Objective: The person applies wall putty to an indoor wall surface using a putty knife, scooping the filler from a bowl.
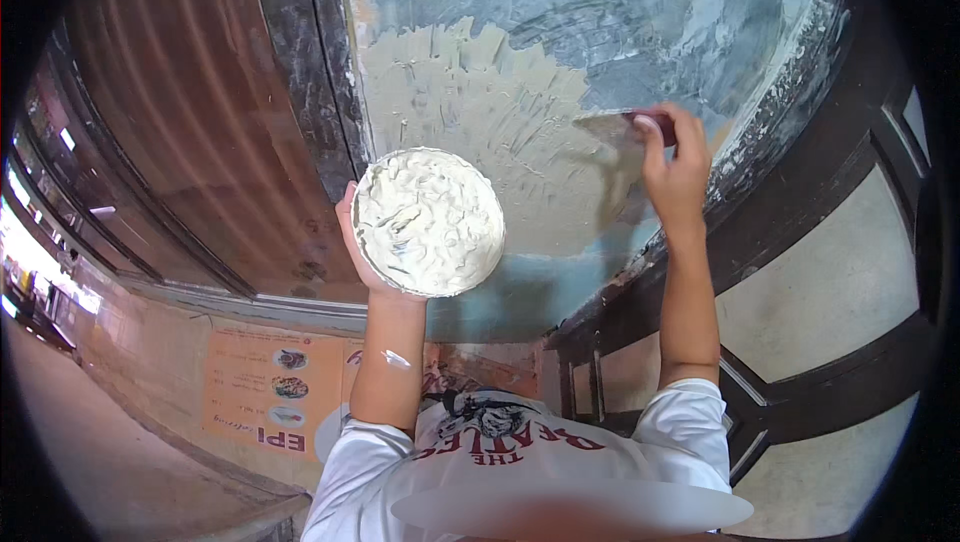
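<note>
My left hand [358,254] is wrapped around the side and underside of a round tub [425,293]. Thick off-white putty [430,217] with a stirred, ridged surface fills it. In my right hand [677,167] is a flat putty knife [606,123], pinched between thumb and fingers by its reddish handle. Its blade points left and lies at or very near the wall, over a rough beige coat of putty [480,112]; whether it touches I cannot tell. Bare blue-grey wall [640,12] shows above the coat. A white smear marks my left forearm.
Dark wooden framing [300,52] borders the wall on the left, beside a brown glossy panel [170,92]. On the right stands dark panelled woodwork [850,262] with pale insets. An orange printed poster [250,382] hangs low at left, near a tan floor [100,412].
</note>
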A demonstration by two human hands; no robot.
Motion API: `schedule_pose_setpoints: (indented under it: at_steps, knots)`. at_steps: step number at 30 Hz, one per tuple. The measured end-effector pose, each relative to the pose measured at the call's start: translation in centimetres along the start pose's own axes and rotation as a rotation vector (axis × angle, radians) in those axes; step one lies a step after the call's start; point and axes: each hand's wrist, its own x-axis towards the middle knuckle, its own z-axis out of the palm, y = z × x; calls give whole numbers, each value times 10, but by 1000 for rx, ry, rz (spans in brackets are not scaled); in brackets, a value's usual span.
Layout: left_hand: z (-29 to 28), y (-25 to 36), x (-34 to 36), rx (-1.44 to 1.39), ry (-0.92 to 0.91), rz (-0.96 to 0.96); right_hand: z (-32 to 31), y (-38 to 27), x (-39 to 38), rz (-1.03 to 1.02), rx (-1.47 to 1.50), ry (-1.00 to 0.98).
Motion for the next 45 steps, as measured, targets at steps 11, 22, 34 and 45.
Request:
schedule_pose_setpoints:
  at_steps: [11, 22, 34, 45]
  knots:
    - [0, 2, 10, -17, -76, -2, 14, 49, 37, 120, -163, -69]
    - [-2, -3, 25, -12, -69, 67, 14, 53, 45, 58, -92, -89]
    - [-13, -1, 27, 9, -1, 96, 14, 71, 50, -78, -85, -118]
    - [-11, -7, 22, 9, 32, 101, 11, 69, 49, -59, -129, -134]
